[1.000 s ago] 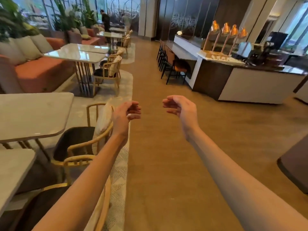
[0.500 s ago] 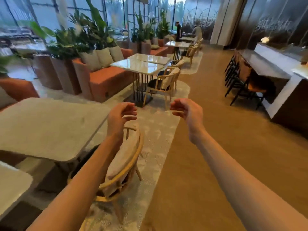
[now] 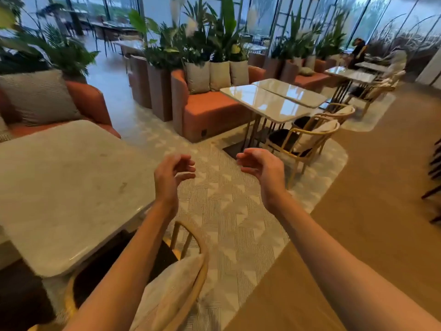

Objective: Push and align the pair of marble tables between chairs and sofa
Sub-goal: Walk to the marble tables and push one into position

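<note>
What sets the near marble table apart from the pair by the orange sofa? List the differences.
1. The near marble table has a dull, matte top with faint smudges; the pair of marble tables shines with window glare.
2. The near table shows as a single top, while the pair sits edge to edge with a thin seam.
3. The near table lies beside the left hand; the pair stands farther off, beyond the right hand.

Both have pale, round-cornered tops and wooden chairs alongside.
</note>
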Available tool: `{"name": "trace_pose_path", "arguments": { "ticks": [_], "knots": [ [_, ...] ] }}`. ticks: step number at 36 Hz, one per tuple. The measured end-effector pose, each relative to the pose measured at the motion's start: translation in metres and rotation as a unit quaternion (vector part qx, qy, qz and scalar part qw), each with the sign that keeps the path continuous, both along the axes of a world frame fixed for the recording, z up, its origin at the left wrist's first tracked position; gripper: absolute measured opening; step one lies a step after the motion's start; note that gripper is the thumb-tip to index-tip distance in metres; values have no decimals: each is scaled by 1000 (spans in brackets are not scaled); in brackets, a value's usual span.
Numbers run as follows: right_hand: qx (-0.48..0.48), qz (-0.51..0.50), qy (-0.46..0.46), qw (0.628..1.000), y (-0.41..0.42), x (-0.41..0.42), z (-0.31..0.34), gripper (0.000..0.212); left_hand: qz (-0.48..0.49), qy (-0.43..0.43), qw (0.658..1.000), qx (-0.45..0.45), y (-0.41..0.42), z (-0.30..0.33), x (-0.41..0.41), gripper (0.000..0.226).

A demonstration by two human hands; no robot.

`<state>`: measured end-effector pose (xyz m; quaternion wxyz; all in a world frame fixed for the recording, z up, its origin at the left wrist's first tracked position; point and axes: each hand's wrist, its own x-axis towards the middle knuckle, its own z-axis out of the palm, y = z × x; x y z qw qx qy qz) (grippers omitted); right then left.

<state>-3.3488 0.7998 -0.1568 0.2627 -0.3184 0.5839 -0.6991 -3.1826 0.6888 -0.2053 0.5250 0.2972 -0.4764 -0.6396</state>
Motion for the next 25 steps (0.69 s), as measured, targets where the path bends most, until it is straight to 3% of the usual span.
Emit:
{"name": "trace_pose_path", "arguments": {
  "ticks": [7, 15, 25],
  "knots": [
    [-2, 62, 17, 998, -125, -125, 21, 30, 44, 0, 997, 59, -100, 17, -127, 26],
    [-40, 201, -32, 978, -283, -205, 12, 21, 144, -50, 988, 21, -209, 27, -193, 23],
    [24, 390, -58, 919, -437, -254, -19, 23, 354, -60, 932, 46, -278, 14, -249, 18]
  ]
}}
